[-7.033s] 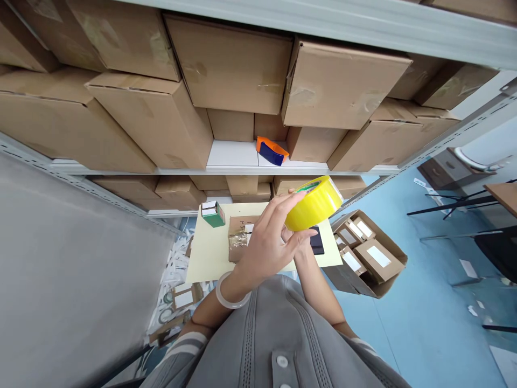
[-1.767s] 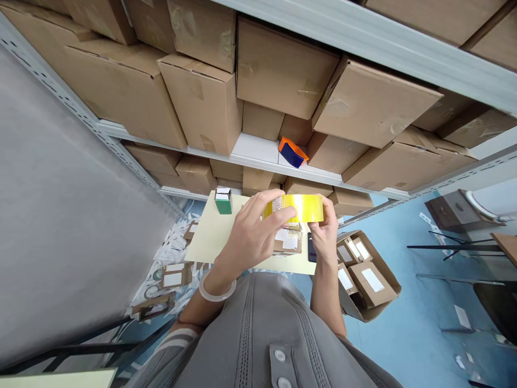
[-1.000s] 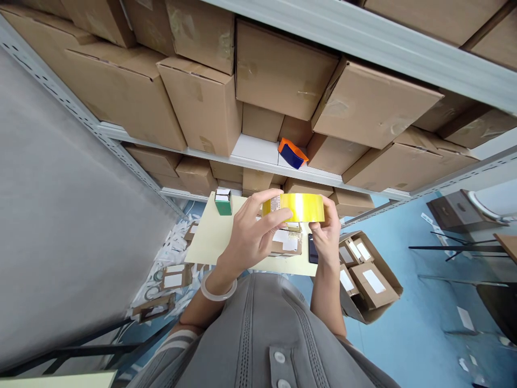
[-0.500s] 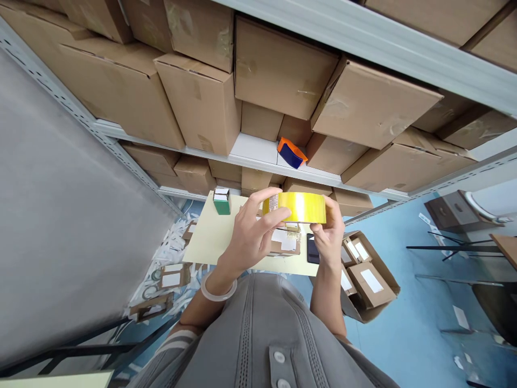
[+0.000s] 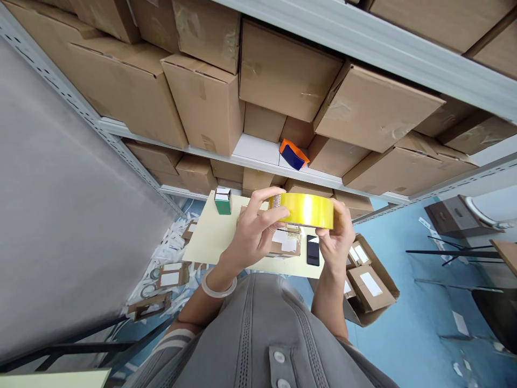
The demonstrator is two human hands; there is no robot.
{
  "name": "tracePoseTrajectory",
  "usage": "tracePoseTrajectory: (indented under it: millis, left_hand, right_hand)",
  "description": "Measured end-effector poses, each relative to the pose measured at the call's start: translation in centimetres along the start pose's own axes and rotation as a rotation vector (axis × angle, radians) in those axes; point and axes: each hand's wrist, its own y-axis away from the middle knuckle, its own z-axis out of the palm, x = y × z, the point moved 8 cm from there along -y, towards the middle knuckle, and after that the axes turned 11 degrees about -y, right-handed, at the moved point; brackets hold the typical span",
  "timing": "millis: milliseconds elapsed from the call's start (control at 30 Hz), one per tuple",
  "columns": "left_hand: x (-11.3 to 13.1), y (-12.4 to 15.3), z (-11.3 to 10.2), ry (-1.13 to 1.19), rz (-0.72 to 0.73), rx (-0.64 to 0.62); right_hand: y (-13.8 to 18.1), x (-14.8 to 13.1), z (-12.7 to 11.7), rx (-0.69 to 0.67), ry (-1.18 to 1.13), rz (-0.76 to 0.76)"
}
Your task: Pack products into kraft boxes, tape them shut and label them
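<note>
A wide roll of yellow packing tape (image 5: pixel 309 210) is held up in front of me, above the pale table (image 5: pixel 208 237). My left hand (image 5: pixel 254 229) grips its left end, with a finger along the outer face by a small printed label. At the right end, my right hand (image 5: pixel 337 234) pinches the roll between thumb and fingers. Below the roll, a cardboard box (image 5: pixel 285 247) with white labels and tape lies on the table, partly hidden by my hands. A dark phone (image 5: pixel 312 250) rests to the right of this box.
A green box (image 5: pixel 223 201) stands at the table's far left. Shelves full of cardboard boxes (image 5: pixel 288 70) rise ahead, with an orange and blue object (image 5: pixel 294 154) on one ledge. Right of the table, an open carton (image 5: pixel 383 269) holds labelled boxes. Paper scraps (image 5: pixel 161 264) litter the left floor.
The tape roll and my right hand have shifted slightly to the right. More of the phone shows now. My left hand keeps its hold on the roll.
</note>
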Motion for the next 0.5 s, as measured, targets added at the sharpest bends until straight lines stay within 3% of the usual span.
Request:
tracePoseTrajectory:
  millis: [500]
  left_hand:
    - [0.41,-0.05,-0.07,0.032,-0.008,0.03]
  right_hand:
    - [0.15,-0.98,-0.37,0.009,0.084,-0.017]
